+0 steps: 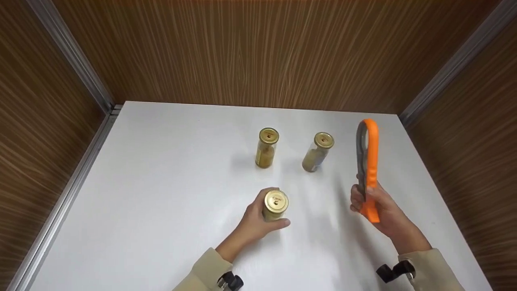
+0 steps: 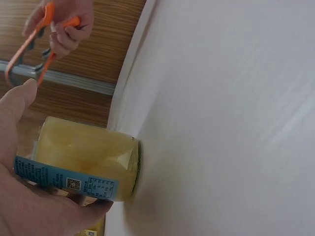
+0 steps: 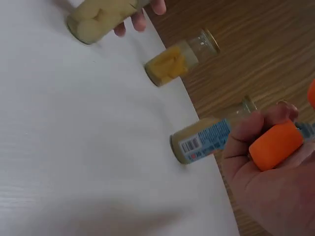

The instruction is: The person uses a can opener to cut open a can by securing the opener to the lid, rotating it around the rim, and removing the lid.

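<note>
In the head view my left hand [image 1: 254, 222] curves round a glass jar [image 2: 88, 152] with a gold lid [image 1: 276, 201]; the jar stands upright on the table. In the left wrist view the fingers lie along its blue label, while the thumb sticks out apart from the glass. Pale chunks fill this jar. To the right, my right hand [image 1: 383, 208] grips an orange and grey jar opener [image 1: 372, 157] by its handle end, raised above the table. Its looped, toothed head points away from me.
Two more gold-lidded jars stand farther back: one with orange-yellow pieces [image 1: 265, 155], and one with a blue label [image 3: 204, 140] to its right. Brown wood-grain panels [image 1: 242, 52] wall in the white table [image 1: 141, 182] at the back and both sides.
</note>
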`<state>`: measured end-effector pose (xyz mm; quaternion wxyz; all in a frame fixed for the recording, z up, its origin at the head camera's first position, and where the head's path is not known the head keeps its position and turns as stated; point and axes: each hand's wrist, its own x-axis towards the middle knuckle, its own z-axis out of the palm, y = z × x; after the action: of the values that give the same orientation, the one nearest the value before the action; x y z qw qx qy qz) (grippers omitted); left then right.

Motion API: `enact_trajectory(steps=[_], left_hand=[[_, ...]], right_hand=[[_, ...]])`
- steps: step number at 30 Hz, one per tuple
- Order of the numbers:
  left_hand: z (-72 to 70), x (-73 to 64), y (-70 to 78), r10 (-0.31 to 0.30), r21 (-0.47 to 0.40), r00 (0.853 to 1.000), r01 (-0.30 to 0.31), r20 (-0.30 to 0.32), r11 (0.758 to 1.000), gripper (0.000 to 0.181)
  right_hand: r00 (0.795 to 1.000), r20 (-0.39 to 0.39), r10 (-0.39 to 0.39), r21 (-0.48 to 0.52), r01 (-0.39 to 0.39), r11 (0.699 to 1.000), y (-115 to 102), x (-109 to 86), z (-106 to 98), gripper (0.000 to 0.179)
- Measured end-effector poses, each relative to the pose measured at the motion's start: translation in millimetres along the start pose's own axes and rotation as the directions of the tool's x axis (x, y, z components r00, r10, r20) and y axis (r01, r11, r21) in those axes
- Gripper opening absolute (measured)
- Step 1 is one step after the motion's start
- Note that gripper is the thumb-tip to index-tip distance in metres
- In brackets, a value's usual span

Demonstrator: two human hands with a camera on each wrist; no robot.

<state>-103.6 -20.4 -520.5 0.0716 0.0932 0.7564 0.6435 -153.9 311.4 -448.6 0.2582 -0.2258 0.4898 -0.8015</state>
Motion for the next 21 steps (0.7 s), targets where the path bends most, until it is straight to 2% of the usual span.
enact_trajectory(steps=[2,5,8,11,15,18,20,21], left_hand=[[1.2,0.6,-0.5,0.006,-0.002,1.000,-0.006,-0.019,1.000,0.074],[2.8,1.4,-1.1,0.004,0.008,0.999,-0.004,-0.036,1.000,0.066],[3.3,3.1,-1.3,-0.011,0.020,0.999,0.012,-0.046,1.000,0.063],[2.9,6.0,-1.4,-0.024,0.019,0.998,0.025,-0.055,1.000,0.062],[2.4,12.1,-3.7,-0.026,0.019,0.998,0.027,-0.059,0.999,0.062],[2.8,16.7,-5.9,-0.015,0.019,0.998,0.016,-0.063,1.000,0.061],[3.5,19.8,-5.8,-0.004,0.019,0.998,0.005,-0.064,1.000,0.060],[3.9,20.9,-5.9,0.007,0.022,0.998,-0.005,-0.065,1.000,0.059]], right_hand=[[0.999,0.039,0.010,-0.091,-0.007,0.996,1.3,4.8,11.5,0.017],[0.990,0.132,0.047,-0.151,-0.027,0.988,5.1,11.9,27.6,0.024],[0.975,0.217,0.056,-0.201,-0.011,0.979,8.1,20.0,40.8,0.030],[0.977,0.206,0.064,-0.294,-0.001,0.956,8.0,26.7,51.1,0.037],[0.993,0.084,0.088,-0.467,-0.039,0.883,5.8,32.4,60.0,0.049],[0.997,0.048,0.061,-0.564,-0.024,0.825,5.6,37.1,64.6,0.054],[0.999,0.037,0.023,-0.642,0.006,0.767,5.0,40.1,67.2,0.056],[1.000,0.026,0.006,-0.691,0.013,0.723,4.5,41.3,68.6,0.056]])
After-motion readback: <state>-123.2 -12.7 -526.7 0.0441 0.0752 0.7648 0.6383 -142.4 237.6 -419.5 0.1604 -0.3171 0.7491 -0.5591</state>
